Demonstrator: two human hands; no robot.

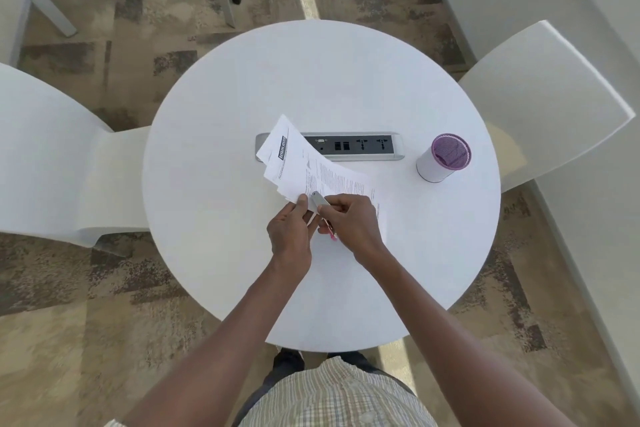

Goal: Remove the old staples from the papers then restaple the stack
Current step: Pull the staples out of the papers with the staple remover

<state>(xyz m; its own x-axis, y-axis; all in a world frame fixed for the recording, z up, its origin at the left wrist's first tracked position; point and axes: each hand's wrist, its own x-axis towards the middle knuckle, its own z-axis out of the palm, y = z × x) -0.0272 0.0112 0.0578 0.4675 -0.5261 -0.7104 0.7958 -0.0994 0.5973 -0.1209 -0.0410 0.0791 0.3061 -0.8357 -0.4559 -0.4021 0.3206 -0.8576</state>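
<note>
A stack of printed white papers (304,163) is lifted off the round white table (214,184), fanned and tilted up to the left. My left hand (291,229) pinches the stack's near corner between thumb and fingers. My right hand (349,222) grips a small stapler (317,199) with a silver top and a pink part showing under the fingers. Its silver tip sits on the papers' corner right beside my left thumb. The staples themselves are too small to make out.
A silver power-socket strip (363,146) is set into the table's middle, partly under the papers. A purple mesh cup (445,158) stands to the right. White chairs stand at the left (52,163) and the right (540,97).
</note>
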